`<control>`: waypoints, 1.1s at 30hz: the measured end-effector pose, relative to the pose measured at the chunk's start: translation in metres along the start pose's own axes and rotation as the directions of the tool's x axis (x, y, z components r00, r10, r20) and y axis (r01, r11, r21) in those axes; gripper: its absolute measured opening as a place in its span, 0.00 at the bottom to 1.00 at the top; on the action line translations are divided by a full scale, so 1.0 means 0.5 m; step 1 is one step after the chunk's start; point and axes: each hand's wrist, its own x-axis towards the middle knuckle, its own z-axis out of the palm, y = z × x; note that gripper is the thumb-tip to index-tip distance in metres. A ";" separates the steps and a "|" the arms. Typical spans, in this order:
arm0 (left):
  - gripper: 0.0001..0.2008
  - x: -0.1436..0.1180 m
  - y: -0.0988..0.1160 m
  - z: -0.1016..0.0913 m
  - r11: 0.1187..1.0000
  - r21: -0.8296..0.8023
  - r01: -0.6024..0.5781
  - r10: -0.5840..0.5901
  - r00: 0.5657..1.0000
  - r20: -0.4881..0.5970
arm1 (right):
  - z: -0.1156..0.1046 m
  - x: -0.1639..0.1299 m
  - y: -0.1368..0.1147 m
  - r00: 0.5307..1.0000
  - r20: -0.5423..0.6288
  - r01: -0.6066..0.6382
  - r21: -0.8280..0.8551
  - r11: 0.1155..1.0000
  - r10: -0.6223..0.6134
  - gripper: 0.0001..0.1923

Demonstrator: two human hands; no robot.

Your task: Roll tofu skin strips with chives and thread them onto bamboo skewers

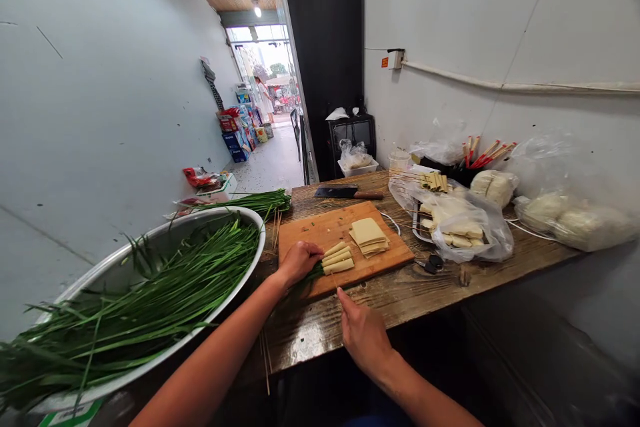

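Observation:
Several pale tofu-skin rolls (339,259) with green chives sticking out of their left ends lie side by side on a wooden cutting board (300,227). My left hand (299,261) is closed at their left ends, fingertips on the farthest roll. In front of the board, my right hand (367,333) pinches a thin bamboo skewer (334,279), its tip by the nearest roll. A stack of square tofu sheets (369,235) sits on the board to the right of the rolls.
A large metal basin (257,227) of long chives (165,293) stands at left. Behind the board lies a cleaver (345,192). Scissors (431,264), a bagged tray of skewered pieces (453,223) and plastic bags (580,213) occupy the right. Loose skewers (266,360) lie near the front edge.

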 end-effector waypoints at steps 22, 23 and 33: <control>0.26 -0.022 0.066 0.068 0.904 0.388 -0.181 0.154 0.983 0.099 | -0.044 0.009 -0.028 0.986 0.159 -0.053 0.001 0.999 0.052 0.26; 0.27 -0.020 0.066 0.064 0.907 0.392 -0.151 0.136 0.988 0.066 | -0.049 0.010 -0.032 0.984 0.166 -0.063 -0.001 0.998 0.062 0.26; 0.21 -0.006 0.057 0.083 0.909 0.412 -0.065 0.093 0.994 -0.050 | -0.105 0.010 0.028 0.999 0.032 0.016 -0.083 0.996 -0.013 0.26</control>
